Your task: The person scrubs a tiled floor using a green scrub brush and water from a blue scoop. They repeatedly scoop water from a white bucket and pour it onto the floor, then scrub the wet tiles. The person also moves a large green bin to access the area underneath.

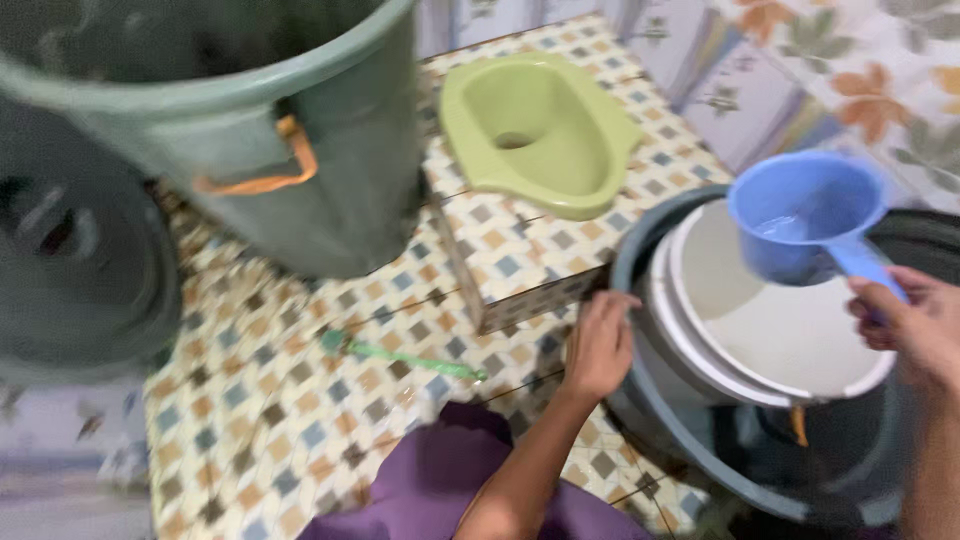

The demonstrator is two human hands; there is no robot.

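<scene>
My right hand [912, 325] grips the handle of a blue plastic dipper [805, 215] that has a little water in it. The dipper hangs over a white bucket [740, 340]. That bucket sits inside a large grey basin [640, 240] at the right. My left hand [598, 345] rests on the basin's left rim, its fingers curled over the edge.
A big green bin with an orange handle [300, 170] stands at the upper left, with a dark round lid [90, 280] beside it. A green squat toilet [540, 130] sits on a raised tiled step. A green brush [400, 355] lies on the patterned tile floor. My purple-clad knee [450, 480] is below.
</scene>
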